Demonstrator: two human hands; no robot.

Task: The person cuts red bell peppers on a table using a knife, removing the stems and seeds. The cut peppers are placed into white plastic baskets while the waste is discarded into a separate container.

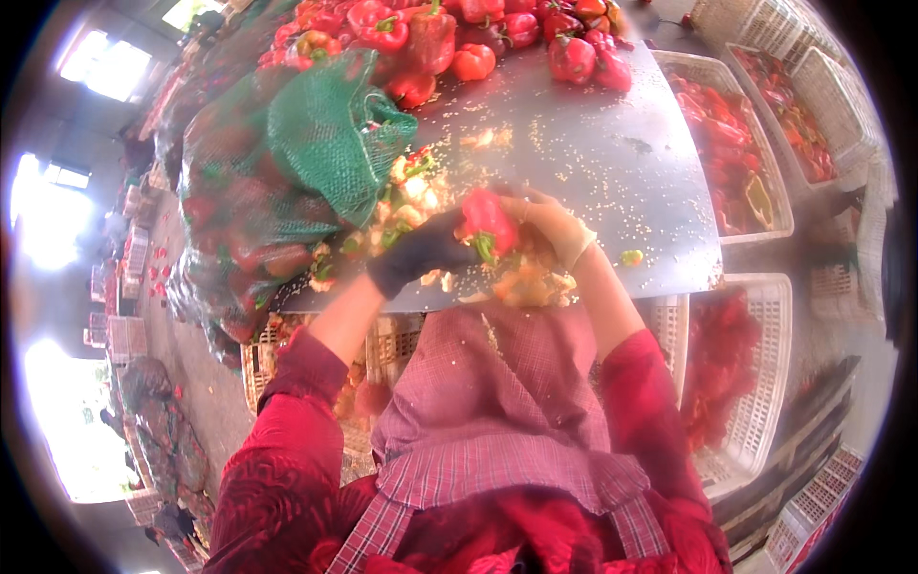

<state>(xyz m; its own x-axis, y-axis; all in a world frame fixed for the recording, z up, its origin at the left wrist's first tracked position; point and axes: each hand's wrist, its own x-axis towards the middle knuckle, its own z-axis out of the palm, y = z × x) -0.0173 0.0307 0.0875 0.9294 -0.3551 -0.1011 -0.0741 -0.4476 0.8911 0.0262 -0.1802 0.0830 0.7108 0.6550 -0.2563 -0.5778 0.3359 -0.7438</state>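
A red bell pepper (490,221) with its green stem end turned towards me is held between my two hands above the near edge of the metal table (631,158). My left hand (429,247), in a dark glove, grips its left side. On its right side is my right hand (549,224), in a pale glove, its fingers partly hidden behind the pepper. Beneath and beside the hands lie cut pepper cores (401,208) and scattered seeds. Whole red peppers (430,43) are heaped at the table's far side.
A green mesh sack (323,136) of peppers bulges over the table's left side. White plastic crates of red pepper pieces (721,151) stand to the right, another crate (778,373) lower right. More crates (251,366) sit under the table's near edge.
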